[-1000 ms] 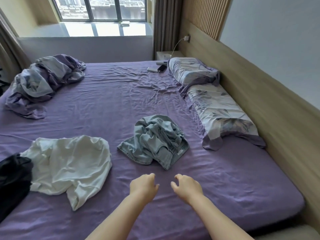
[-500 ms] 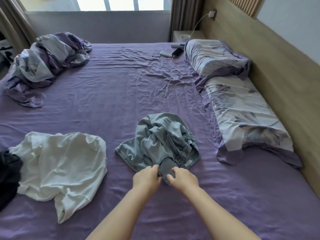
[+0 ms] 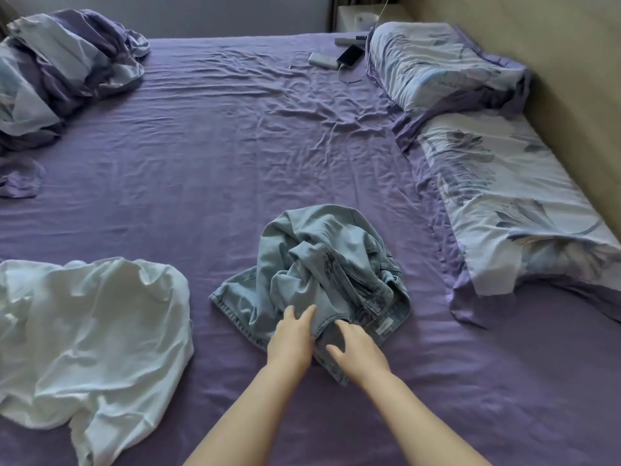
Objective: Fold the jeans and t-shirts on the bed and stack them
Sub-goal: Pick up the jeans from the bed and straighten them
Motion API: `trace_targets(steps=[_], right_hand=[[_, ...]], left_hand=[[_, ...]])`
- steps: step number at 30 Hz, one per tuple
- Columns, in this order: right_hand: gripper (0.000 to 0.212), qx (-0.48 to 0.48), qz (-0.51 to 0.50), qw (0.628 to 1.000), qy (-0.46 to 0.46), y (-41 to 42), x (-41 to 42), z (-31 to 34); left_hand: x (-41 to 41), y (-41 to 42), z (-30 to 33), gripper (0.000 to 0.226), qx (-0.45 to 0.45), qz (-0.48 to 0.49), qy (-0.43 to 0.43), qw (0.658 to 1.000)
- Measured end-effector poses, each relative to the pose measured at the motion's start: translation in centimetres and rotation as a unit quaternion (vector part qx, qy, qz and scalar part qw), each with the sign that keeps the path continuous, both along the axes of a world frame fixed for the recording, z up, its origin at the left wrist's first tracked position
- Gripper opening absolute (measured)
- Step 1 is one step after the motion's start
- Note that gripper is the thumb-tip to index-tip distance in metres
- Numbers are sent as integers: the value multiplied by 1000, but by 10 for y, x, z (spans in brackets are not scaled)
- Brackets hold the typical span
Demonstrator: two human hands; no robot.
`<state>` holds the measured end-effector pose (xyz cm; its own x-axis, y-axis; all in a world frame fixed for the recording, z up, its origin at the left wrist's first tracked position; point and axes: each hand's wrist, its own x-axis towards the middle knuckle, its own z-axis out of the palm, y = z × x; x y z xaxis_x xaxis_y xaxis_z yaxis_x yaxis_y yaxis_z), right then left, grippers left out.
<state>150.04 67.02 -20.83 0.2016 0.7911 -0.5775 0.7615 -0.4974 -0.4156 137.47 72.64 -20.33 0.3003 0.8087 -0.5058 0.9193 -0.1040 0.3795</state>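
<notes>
1. Bed (image 3: 268, 136): purple fitted sheet, wrinkled, spans the whole view and bears every garment.
2. Pillows (image 3: 504, 196): two, patterned, lie along the right edge against the headboard. Bundled duvet (image 3: 60, 62) sits at the far left corner.
3. White t-shirt (image 3: 84, 338): lies crumpled at the near left, unfolded, well apart from both hands.
4. Jeans (image 3: 322, 270): light blue denim, heaped in a loose pile near the centre, just right of the t-shirt. Waistband and inner label face the near right side.
5. Left hand (image 3: 292, 341): rests on the near edge of the heap, fingers spread and laid over the denim.
6. Right hand (image 3: 359, 354): just beside the left, fingers curled into a fold of the denim, gripping it.
7. Phone and charger (image 3: 336, 57): lie at the far side, beside the pillows.
8. Step in hand, as judged: taking hold of the jeans; no garment is folded or stacked yet.
9. Next move, as judged: locate the waistband, lift and shake the heap out, then lay the legs flat on open sheet.
</notes>
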Motion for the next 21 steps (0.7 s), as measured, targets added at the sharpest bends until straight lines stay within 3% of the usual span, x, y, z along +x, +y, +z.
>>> trace_targets(steps=[5, 13, 18, 21], right_hand=[[55, 24, -22, 999, 22, 3, -5, -14], [53, 29, -67, 997, 25, -10, 6, -21], [50, 19, -102, 994, 41, -23, 4, -24], [47, 17, -185, 981, 62, -29, -1, -16]], left_hand=[[-3, 5, -18, 59, -13, 40, -54, 998], [11, 15, -17, 49, -44, 245, -166, 954], [21, 12, -5, 55, -52, 288, -179, 940], [22, 10, 11, 68, -93, 321, -196, 922]])
